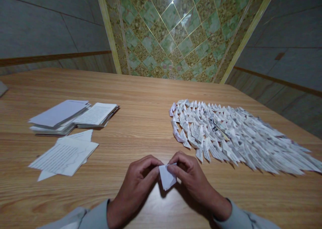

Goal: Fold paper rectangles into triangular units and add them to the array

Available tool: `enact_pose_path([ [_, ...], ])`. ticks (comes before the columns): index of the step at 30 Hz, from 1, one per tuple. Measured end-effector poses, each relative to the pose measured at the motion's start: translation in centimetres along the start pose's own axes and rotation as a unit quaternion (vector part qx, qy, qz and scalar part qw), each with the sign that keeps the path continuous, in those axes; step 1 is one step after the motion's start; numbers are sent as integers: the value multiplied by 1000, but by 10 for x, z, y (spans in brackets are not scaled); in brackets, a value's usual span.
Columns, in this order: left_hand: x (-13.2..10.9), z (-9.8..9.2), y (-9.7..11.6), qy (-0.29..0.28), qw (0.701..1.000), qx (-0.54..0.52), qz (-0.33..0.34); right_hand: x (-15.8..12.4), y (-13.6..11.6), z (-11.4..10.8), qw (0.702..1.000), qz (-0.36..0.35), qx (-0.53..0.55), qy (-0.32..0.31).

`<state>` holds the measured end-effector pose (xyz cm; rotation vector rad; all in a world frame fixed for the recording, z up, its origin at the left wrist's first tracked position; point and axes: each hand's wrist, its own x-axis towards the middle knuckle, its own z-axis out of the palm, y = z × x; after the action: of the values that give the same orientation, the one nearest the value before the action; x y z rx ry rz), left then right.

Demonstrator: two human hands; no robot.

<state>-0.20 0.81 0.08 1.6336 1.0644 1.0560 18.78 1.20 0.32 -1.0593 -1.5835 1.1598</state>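
Pinching a small white paper piece point(167, 177), the left hand point(134, 185) and right hand point(191, 178) are held close together just above the wooden table point(141, 88), the fingers point(153, 165) curled nearly shut, with the paper gripped near its top edge from both sides. A tear could be caused if the thin paper were pulled apart by the two hands, and a crooked crease if it were allowed to slip within the pinch. Just beyond the right hand lies a dense spread of small folded paper pieces point(233, 138), printed with text; its nearest points could be knocked out of line by a careless movement. Loose printed sheets point(64, 155) are laid to the left, with opened paper booklets point(72, 116) behind them, where they could be scattered by a sleeve point(97, 217). A patterned green panel point(161, 31) is seen beyond the table.
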Motion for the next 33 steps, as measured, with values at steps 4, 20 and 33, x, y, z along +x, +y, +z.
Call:
enact_pose_path([
  [4, 1, 0, -2, -11, 998, -48, -39, 0, -1, 1, 999, -23, -42, 13],
  [20, 4, 1, -2, -11, 998, -24, -62, 2, 6, -3, 999, 49, -8, -11],
  [33, 11, 3, -10, -36, 982, -131, -129, 5, 7, -2, 997, 29, 12, 71],
])
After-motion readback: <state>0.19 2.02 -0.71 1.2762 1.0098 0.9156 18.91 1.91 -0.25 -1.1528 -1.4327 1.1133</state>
